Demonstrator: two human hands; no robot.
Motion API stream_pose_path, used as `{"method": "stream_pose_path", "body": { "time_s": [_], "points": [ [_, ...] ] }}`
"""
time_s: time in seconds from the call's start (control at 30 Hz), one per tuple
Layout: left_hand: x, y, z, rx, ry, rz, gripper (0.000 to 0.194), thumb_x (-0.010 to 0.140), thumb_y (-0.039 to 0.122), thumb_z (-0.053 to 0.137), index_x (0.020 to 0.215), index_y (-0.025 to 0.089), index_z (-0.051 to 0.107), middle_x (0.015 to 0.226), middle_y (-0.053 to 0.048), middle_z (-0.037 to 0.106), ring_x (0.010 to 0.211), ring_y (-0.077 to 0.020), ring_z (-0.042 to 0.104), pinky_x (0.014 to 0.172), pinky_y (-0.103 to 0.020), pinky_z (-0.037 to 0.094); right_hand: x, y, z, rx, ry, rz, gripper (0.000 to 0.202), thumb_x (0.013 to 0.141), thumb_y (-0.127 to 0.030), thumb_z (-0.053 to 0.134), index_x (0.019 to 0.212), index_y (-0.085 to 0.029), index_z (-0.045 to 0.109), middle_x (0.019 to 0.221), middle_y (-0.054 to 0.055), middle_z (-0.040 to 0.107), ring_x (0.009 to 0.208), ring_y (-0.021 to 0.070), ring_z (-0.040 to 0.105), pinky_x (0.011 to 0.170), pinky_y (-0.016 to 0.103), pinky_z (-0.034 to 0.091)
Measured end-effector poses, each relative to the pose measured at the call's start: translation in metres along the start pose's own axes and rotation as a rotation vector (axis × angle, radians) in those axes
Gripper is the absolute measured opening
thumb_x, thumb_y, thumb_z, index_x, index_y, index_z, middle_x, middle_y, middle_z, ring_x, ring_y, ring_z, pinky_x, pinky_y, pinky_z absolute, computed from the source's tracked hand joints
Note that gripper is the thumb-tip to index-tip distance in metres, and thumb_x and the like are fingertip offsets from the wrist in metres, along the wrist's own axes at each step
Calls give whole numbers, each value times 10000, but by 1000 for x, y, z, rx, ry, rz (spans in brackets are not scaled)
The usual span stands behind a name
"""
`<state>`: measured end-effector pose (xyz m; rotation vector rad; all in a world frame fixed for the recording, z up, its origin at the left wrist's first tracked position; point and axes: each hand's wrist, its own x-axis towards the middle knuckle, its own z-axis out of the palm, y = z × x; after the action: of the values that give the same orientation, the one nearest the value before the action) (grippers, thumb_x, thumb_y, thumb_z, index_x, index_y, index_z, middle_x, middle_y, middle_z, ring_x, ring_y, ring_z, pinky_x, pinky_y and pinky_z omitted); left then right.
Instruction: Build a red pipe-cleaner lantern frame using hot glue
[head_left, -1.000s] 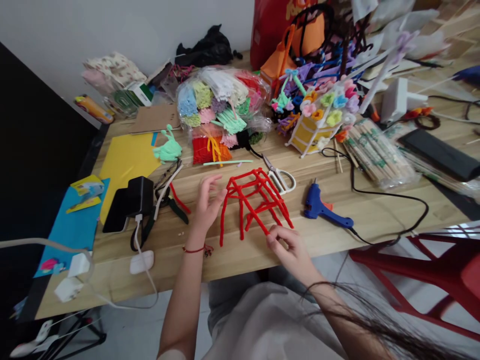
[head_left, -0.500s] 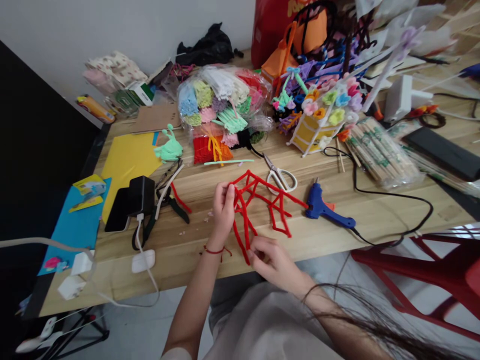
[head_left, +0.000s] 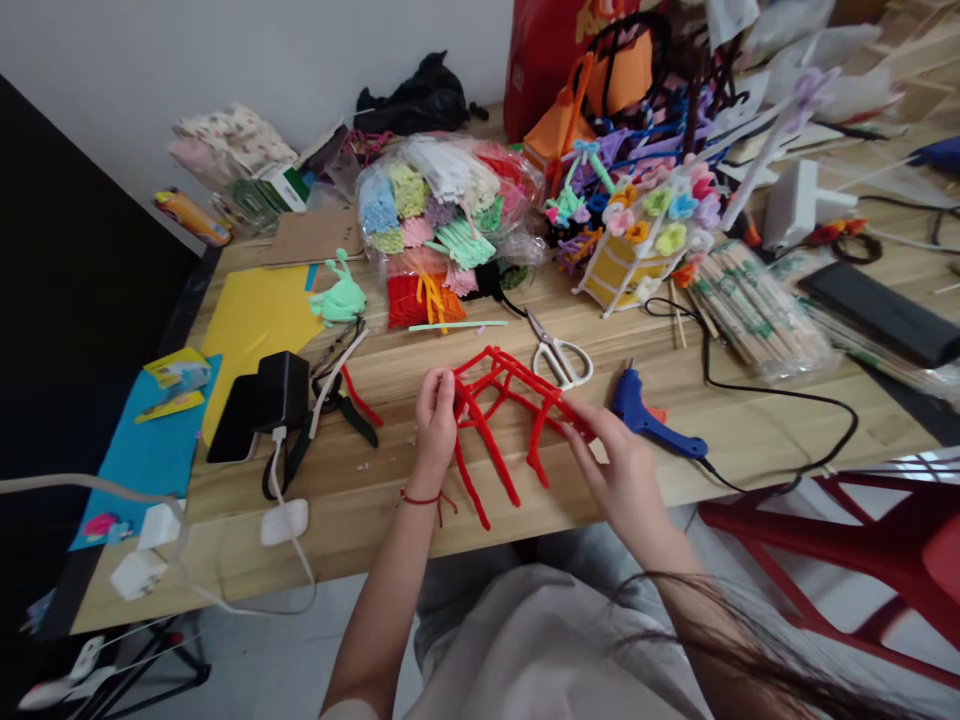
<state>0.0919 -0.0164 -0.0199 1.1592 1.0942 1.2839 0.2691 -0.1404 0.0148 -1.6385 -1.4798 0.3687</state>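
A red pipe-cleaner frame (head_left: pixel 488 432) is held above the front of the table, its loose ends slanting down toward me. My left hand (head_left: pixel 436 422) pinches its left corner between thumb and fingers. At the right end, my right hand (head_left: pixel 611 455) grips the frame near a joint; the fingertips partly cover that spot. White-handled scissors (head_left: pixel 562 360) lie just behind the frame with their blades pointing away. To the right of my right hand rests a blue glue gun (head_left: pixel 651 418), its black cord running off to the right.
Bundled pipe cleaners in a clear bag (head_left: pixel 442 215) sit at the back, beside a yellow-and-white flower basket (head_left: pixel 630 262). Wooden sticks in plastic (head_left: pixel 761 310) lie to the right. On the left are a black charger (head_left: pixel 283 390), pliers (head_left: pixel 356 418) and a white earbud case (head_left: pixel 285 521).
My right hand has left the lower loose end and moved up and right to the frame's right end. The frame has turned slightly; my left hand keeps its corner.
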Motion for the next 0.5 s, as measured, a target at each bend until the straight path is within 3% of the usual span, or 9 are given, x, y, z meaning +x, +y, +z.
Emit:
{"method": "stream_pose_path", "body": {
  "time_s": [0.13, 0.33, 0.5],
  "points": [
    [-2, -4, 0, -2, 62, 31, 327, 840, 533, 576, 823, 207, 594, 836, 11, 643, 513, -39, 515, 474, -150, 433, -11, -16, 21, 85, -7, 15, 317, 929, -220, 487, 1228, -195, 589, 1070, 105, 702, 947, 216, 670, 843, 347, 540],
    [-2, -7, -1, 5, 52, 6, 346, 866, 546, 526, 811, 207, 566, 695, 28, 568, 485, -57, 474, 451, -165, 386, -18, -30, 31, 187, -36, 122, 364, 924, -246, 497, 1271, -164, 569, 1051, 119, 704, 870, 214, 684, 816, 363, 564],
    [-9, 5, -2, 319, 178, 235, 280, 914, 479, 479, 935, 206, 537, 913, -28, 571, 835, -130, 557, 781, -254, 453, -18, -26, 28, 340, -80, 268, 360, 946, -291, 472, 1291, -204, 532, 1107, 111, 695, 921, 219, 690, 809, 376, 567]
  ]
}}
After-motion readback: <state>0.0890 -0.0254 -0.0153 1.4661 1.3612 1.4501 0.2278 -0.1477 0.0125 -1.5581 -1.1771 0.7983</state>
